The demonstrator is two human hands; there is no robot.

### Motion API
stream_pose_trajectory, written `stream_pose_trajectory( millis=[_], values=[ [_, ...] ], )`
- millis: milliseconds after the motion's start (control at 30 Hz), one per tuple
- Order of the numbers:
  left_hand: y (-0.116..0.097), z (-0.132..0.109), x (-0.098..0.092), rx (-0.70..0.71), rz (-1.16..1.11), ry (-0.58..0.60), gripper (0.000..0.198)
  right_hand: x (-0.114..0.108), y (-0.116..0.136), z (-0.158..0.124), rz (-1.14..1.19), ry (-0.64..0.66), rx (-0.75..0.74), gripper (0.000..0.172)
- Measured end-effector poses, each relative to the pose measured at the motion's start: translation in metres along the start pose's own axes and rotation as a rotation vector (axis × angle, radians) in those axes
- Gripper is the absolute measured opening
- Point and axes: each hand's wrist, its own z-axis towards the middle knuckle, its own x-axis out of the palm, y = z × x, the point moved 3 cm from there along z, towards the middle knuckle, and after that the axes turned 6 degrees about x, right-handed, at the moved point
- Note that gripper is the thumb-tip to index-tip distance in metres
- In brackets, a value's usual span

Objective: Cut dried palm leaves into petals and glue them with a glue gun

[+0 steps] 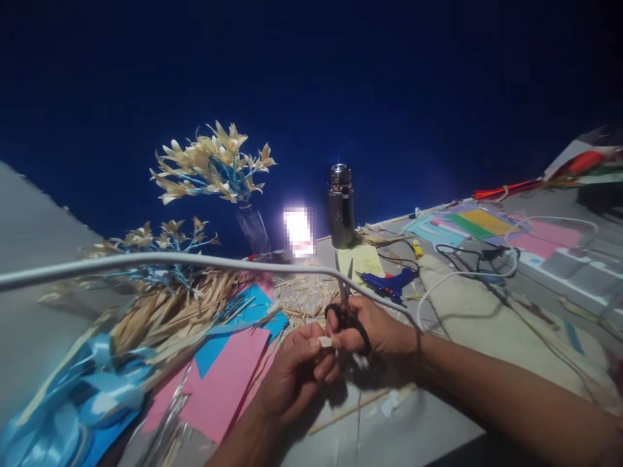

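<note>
My left hand (302,366) is closed, pinching a small pale piece of dried husk or leaf (326,341) between thumb and finger. My right hand (377,324) has its fingers through the black handles of a pair of scissors (344,285), whose blades point up and away, slightly parted. The right thumb tip also touches the pale piece. Just beyond the right hand lies a blue glue gun (389,283). Pale scraps (306,295) are strewn over the table around the scissors.
A dark flask (341,211) stands at the back, beside a bright blurred light. On the left are dried-leaf flowers (219,162) in a glass, pink paper (224,383), blue ribbon (87,395) and dried husks (165,311). A white cable (195,259) crosses the view. Cloth (467,311) lies right.
</note>
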Motion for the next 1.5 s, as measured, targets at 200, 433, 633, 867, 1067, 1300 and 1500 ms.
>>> stream_pose_trajectory(
  millis=[200, 433, 633, 867, 1067, 1300, 1500],
  values=[
    [-0.006, 0.002, -0.011, 0.050, 0.003, -0.088, 0.022, -0.007, 0.005, 0.006, 0.066, -0.031, 0.010, 0.034],
    [-0.012, 0.004, -0.011, 0.063, -0.029, -0.164, 0.023, -0.012, 0.008, 0.009, 0.058, -0.016, -0.012, 0.030],
    [-0.010, 0.006, -0.011, 0.035, 0.020, -0.153, 0.026, -0.011, 0.001, 0.007, -0.040, -0.051, -0.020, 0.030],
    [-0.004, 0.003, -0.015, 0.059, 0.035, -0.233, 0.027, -0.003, -0.004, 0.007, 0.084, -0.185, -0.079, 0.032],
    [-0.005, 0.005, -0.017, 0.089, 0.181, -0.239, 0.032, 0.000, -0.005, 0.006, 0.029, -0.143, 0.016, 0.034],
    [-0.005, 0.004, -0.013, 0.071, 0.211, -0.242, 0.031, -0.012, -0.003, 0.011, 0.058, -0.183, -0.104, 0.028],
    [-0.014, 0.003, -0.018, 0.237, 0.112, -0.468, 0.040, -0.004, -0.020, 0.014, -0.120, -0.026, 0.036, 0.035]
  ],
)
